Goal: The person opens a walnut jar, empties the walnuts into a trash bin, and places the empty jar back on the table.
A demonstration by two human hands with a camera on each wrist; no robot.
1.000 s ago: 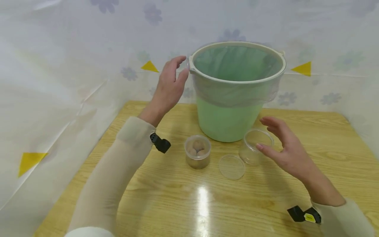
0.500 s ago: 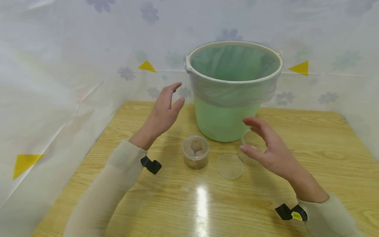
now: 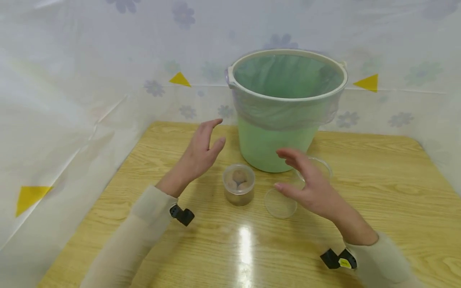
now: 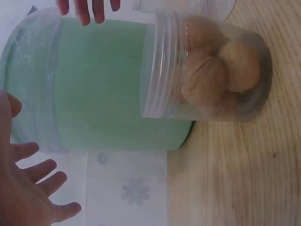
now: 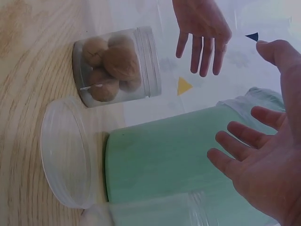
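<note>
A small clear jar of walnuts (image 3: 239, 183) (image 4: 207, 70) (image 5: 113, 66) stands uncapped on the wooden table (image 3: 378, 168), in front of a green bucket (image 3: 281, 108) lined with a clear bag. My left hand (image 3: 201, 150) hovers open to the jar's left, holding nothing. My right hand (image 3: 306, 186) hovers open to the jar's right, above a flat clear lid (image 3: 280, 204) (image 5: 66, 155) and partly in front of an empty clear jar (image 3: 317, 168). Neither hand touches the walnut jar.
White floral plastic sheeting (image 3: 90, 60) with yellow triangles walls the table at the back and left. The bucket (image 4: 99, 84) (image 5: 169, 160) fills the middle rear of the table. Black wrist cameras (image 3: 181, 215) sit on both sleeves.
My left hand came down from the bucket's rim to beside the walnut jar. My right hand slid left from the empty jar to above the lid.
</note>
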